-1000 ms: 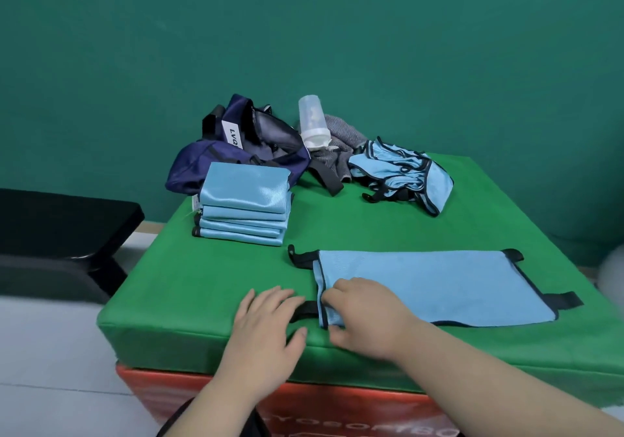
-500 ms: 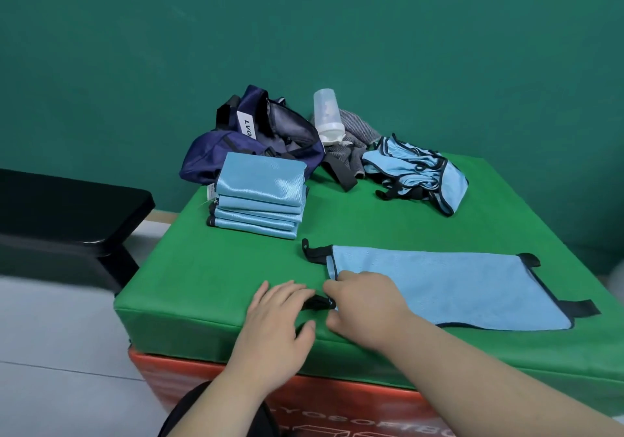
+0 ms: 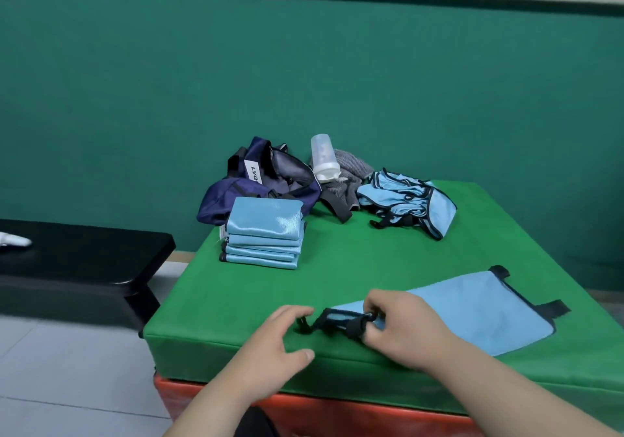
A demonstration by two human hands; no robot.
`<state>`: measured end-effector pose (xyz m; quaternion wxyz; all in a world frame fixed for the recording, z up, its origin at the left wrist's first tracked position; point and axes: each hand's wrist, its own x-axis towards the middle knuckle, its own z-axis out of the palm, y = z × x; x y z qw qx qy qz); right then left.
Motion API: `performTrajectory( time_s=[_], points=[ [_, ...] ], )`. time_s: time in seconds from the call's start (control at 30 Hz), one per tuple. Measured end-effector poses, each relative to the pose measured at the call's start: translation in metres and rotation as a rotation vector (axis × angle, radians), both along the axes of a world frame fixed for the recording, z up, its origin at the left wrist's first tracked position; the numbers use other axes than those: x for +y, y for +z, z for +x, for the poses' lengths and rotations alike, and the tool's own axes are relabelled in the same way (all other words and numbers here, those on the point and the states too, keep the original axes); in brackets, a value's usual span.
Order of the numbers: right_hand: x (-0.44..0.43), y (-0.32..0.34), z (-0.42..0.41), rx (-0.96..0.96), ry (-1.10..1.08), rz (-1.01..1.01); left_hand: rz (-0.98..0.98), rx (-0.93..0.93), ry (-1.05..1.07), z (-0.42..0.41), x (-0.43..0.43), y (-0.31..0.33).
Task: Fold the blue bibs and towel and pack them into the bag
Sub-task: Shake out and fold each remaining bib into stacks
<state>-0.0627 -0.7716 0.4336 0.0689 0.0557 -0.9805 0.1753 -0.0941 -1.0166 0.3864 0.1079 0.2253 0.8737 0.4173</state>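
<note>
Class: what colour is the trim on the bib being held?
Black, edging the light-blue bib; clearest in the head view.

The only writing that can be read is on the dark blue bag [image 3: 216,200] at the back left of the green surface [image 3: 371,261]. A white rectangular label [image 3: 254,172] is sewn to the bag's upper side, beside its open mouth. It carries bold black capital letters that run lengthwise down the label, so they read sideways from this view. The letters "LVQ" are clear. The lower end of the label tucks behind a fold of the bag, so any further letters are hidden. A pale mark on the orange base [image 3: 337,413] under the surface is cut off by the bottom edge and cannot be read.
</note>
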Motion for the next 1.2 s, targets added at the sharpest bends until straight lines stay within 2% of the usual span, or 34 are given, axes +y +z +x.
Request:
performTrajectory(
  time_s=[0.13, 0.37, 0.6, 0.83, 1.03, 1.2],
  points=[
    [0.019, 0.03, 0.019, 0.042, -0.012, -0.151, -0.004, 0.058, 0.029, 0.016, 0.013, 0.01],
    [0.049, 0.076, 0.044, 0.122, -0.006, -0.414, 0.078, 0.045, 0.058, 0.036, 0.049, 0.036],
    [0.071, 0.106, 0.063, 0.08, -0.025, -0.735, 0.321, 0.126, 0.094, 0.04, 0.083, 0.072],
    [0.081, 0.133, 0.081, 0.167, -0.013, -0.914, 0.435, 0.194, 0.044, 0.047, 0.095, 0.12],
    [0.079, 0.163, 0.095, 0.265, 0.05, -1.042, 0.67, 0.122, 0.009, 0.062, 0.087, 0.181],
    [0.07, 0.186, 0.109, 0.345, 0.088, -1.14, 0.786, 0.187, -0.027, 0.08, 0.074, 0.223]
  ],
)
